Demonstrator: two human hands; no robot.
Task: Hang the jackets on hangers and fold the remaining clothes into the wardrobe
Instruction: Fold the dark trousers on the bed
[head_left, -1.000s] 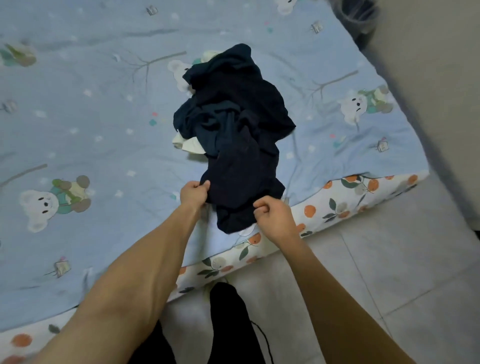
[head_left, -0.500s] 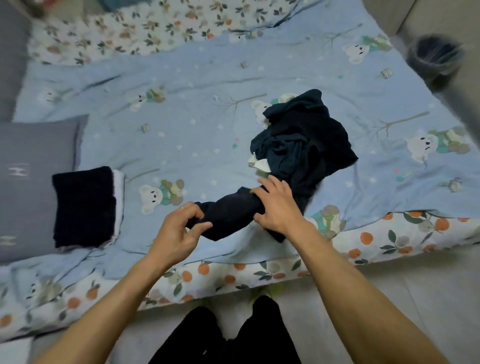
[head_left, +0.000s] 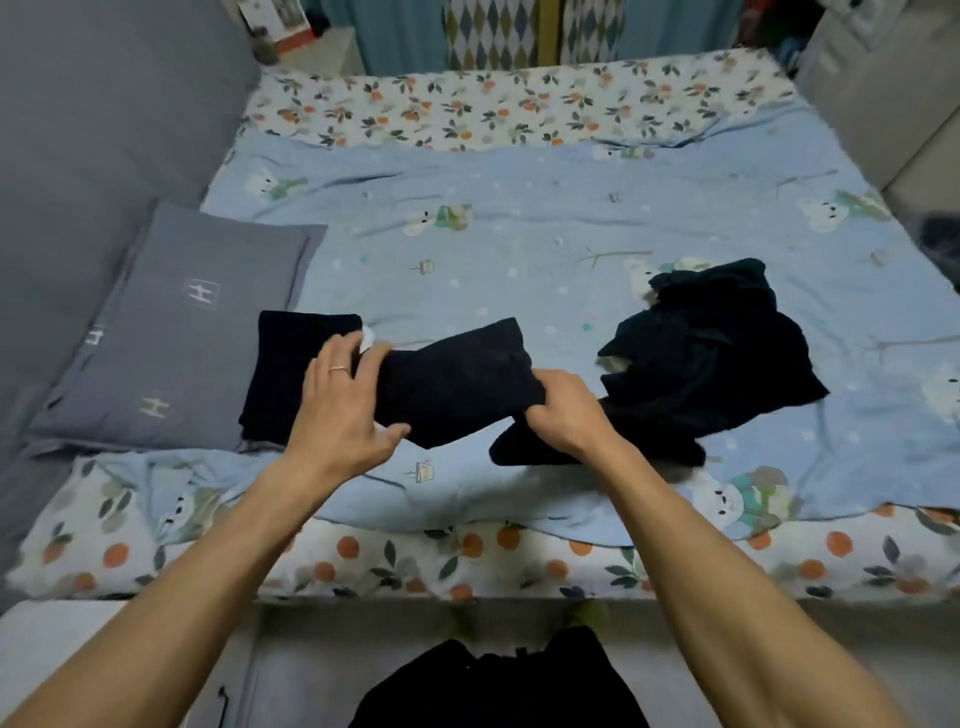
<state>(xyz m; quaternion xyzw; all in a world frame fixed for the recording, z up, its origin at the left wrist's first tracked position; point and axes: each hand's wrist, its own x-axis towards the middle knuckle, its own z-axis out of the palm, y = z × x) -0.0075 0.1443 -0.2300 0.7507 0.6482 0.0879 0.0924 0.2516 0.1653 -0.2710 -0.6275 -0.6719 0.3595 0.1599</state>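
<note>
On the bed (head_left: 519, 249), over the light-blue bear-print quilt, both hands hold one dark navy garment (head_left: 457, 384), partly folded into a rough rectangle and lifted slightly off the quilt, tilted with its right end higher.

Left hand (head_left: 343, 405): fingers spread and lightly curved over the garment's left end, thumb extended below toward its lower edge. Ring on one finger. Grip reads as a loose hold around the cloth edge; whether the fingertips actually pinch the fabric cannot be told.

Right hand (head_left: 566, 410): fingers curled, grip pinching the garment's lower right corner, knuckles toward the camera.

Folded dark stack (head_left: 280, 374): lies flat on the quilt to the left, just beside and partly behind the left hand. A bit of white cloth (head_left: 369, 338) shows at its upper right corner.

Unfolded dark pile (head_left: 717, 358): crumpled heap on the quilt to the right, touching or overlapping the held garment's trailing end near the right hand; exact boundary between them not distinguishable, same dark colour.

Grey pillow (head_left: 197, 332): at the left side of the bed, just beside the folded stack, against a grey padded headboard (head_left: 104, 130).

Floral orange-print sheet (head_left: 467, 561): visible along the near bed edge and at the far edge.
</note>
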